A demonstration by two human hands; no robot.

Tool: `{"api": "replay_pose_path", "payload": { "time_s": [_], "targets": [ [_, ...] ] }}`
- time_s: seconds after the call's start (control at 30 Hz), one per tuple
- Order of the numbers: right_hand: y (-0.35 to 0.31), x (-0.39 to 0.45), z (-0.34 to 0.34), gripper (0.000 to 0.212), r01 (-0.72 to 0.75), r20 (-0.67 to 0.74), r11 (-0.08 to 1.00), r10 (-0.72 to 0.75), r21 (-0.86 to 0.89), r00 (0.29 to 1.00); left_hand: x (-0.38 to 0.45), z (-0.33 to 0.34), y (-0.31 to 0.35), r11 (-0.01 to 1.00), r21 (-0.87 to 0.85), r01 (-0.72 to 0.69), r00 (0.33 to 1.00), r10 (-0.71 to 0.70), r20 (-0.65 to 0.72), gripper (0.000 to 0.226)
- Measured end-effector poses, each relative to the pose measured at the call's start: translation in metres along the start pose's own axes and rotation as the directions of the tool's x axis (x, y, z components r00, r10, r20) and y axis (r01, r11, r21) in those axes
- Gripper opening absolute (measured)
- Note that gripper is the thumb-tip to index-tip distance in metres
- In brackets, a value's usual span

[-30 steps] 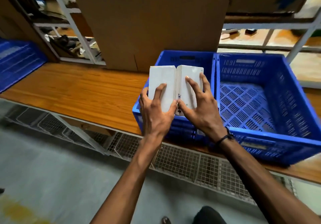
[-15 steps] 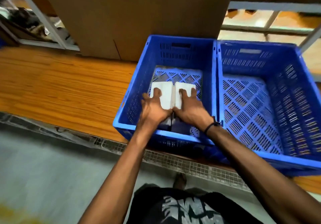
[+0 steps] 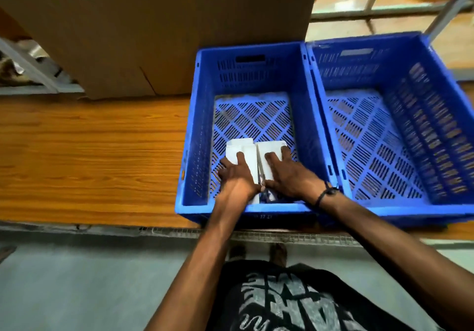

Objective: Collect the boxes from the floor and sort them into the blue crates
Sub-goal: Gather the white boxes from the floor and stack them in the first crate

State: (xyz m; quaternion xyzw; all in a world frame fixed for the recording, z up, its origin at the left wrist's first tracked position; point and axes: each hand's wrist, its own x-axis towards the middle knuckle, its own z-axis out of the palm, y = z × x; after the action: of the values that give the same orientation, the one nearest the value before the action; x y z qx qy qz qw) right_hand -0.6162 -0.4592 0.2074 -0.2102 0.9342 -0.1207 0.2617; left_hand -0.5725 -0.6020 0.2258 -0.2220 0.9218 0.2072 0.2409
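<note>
Boxes have gone down since a second ago: the two flat white cardboard boxes (image 3: 252,157), then held above the crate rim, now lie side by side on the lattice floor of the left blue plastic crate (image 3: 202,130), toward its near wall by the front edge of the wooden counter (image 3: 89,156). The left hand (image 3: 237,178) and right hand (image 3: 287,174) press down on them, fingers laid flat, each grip loose and gripping nothing. The right blue plastic crate (image 3: 436,115) shows no boxes. Placement looks complete; release comes next.
</note>
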Motion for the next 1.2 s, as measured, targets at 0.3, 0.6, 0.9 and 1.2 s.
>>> {"api": "replay_pose_path", "payload": {
  "time_s": [0.3,0.6,0.9,1.2],
  "targets": [
    [-0.026,-0.066,-0.020,0.049,-0.044,-0.510,0.976,0.151,0.215,0.847,-0.034,-0.021,-0.007,0.880,0.140,-0.454,0.797,0.471,-0.379,0.044],
    [-0.022,-0.195,0.043,0.034,-0.132,-0.690,0.774,0.617,0.620,0.379,-0.096,0.027,0.029,0.326,-0.152,-0.933,0.359,0.841,-0.405,0.022],
    [-0.013,-0.414,0.175,0.034,-0.226,-0.521,0.510,0.853,0.830,0.011,-0.251,0.155,0.052,0.018,-0.212,-0.977,0.040,0.994,-0.100,0.018],
    [-0.048,-0.630,0.332,0.033,-0.209,-0.283,0.219,0.893,0.953,-0.350,-0.468,0.318,0.021,-0.112,-0.492,-0.863,-0.248,0.943,0.220,0.020]
  ]
}}
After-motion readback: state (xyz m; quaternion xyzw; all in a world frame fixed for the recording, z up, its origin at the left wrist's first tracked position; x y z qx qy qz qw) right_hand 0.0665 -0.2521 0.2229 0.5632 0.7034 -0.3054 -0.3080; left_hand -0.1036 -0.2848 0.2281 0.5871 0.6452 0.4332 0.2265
